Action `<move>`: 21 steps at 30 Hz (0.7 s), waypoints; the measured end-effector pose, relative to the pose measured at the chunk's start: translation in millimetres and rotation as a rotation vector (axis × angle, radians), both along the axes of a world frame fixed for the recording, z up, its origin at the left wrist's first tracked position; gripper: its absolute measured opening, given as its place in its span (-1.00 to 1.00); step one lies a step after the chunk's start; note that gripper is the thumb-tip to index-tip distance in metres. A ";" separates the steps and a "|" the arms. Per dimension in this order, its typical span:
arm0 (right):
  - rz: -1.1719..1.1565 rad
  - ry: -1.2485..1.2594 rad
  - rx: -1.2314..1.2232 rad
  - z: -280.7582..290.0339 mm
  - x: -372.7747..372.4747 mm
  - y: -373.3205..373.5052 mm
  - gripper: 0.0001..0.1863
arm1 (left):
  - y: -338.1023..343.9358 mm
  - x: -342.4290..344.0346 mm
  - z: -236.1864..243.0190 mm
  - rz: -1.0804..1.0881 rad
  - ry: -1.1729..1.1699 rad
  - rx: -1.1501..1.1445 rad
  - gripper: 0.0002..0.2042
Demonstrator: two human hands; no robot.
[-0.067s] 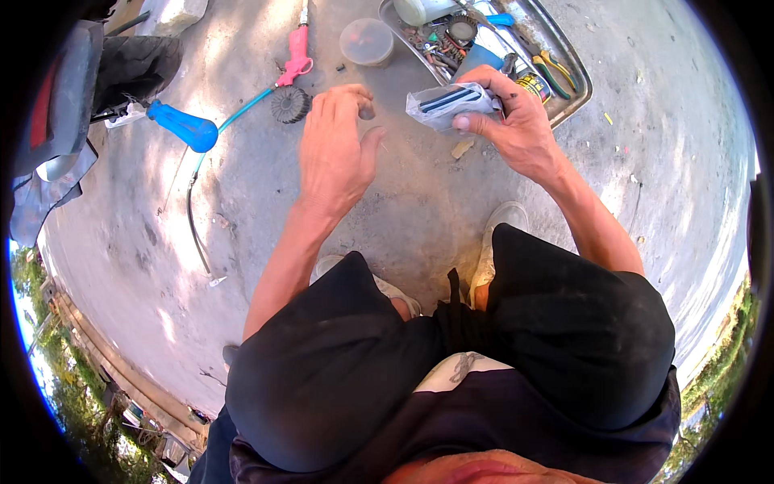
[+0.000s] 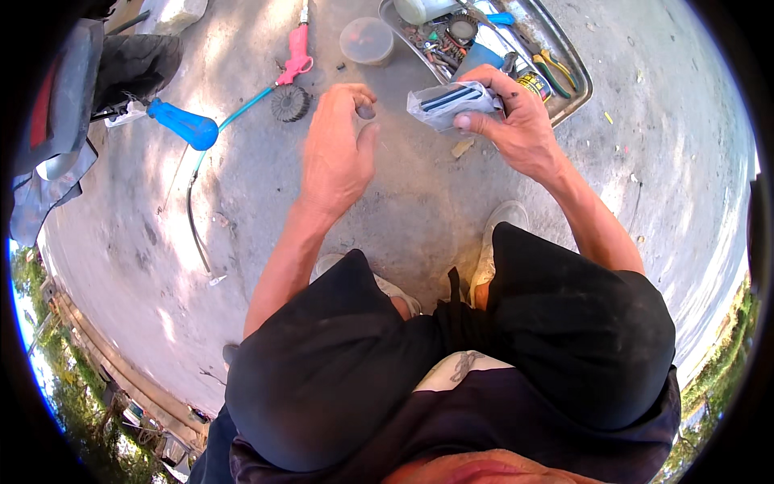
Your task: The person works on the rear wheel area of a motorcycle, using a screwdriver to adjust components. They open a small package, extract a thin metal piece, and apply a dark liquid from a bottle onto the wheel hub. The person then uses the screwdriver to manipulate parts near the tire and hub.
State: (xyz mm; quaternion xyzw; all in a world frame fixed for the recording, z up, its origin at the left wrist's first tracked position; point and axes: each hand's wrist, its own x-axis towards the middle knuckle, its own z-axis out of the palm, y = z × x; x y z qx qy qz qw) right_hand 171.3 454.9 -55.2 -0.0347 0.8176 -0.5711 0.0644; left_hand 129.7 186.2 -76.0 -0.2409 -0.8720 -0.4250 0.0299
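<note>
The left hand (image 2: 337,153) pinches something small and dark at its fingertips, too small to identify; the right hand (image 2: 520,121) covers part of a clear packet (image 2: 451,101); the metal tray (image 2: 574,77) is cut off by the top edge, its jumbled tools too small to tell apart; the pink air gun (image 2: 295,50) runs off the top.

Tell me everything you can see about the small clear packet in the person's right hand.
The packet is a small pouch of clear, shiny plastic film, slightly crumpled. Inside lie a few thin dark strips with a bluish tint, side by side along its length; what they are cannot be told. It lies roughly level, held above the concrete ground, just before the metal tray of tools. The right hand pinches its right end between thumb and fingers. The left hand is near but apart from it.
</note>
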 end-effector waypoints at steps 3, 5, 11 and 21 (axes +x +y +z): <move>-0.234 -0.138 -0.236 -2.0 4.5 -3.1 -0.60 | -0.4 -3.6 8.2 -0.071 -0.760 0.463 -0.64; -0.347 0.061 -0.107 1.4 1.4 -7.6 -0.64 | 4.3 -3.0 12.1 -0.168 -0.996 0.594 -0.49; -0.085 0.701 0.326 -0.1 -26.4 -54.1 -0.63 | 70.5 51.8 35.9 -0.125 -1.430 0.964 -0.29; -0.222 0.274 0.139 -25.9 -48.6 -19.0 -0.63 | 41.4 53.7 55.9 -0.356 -0.555 0.524 -0.71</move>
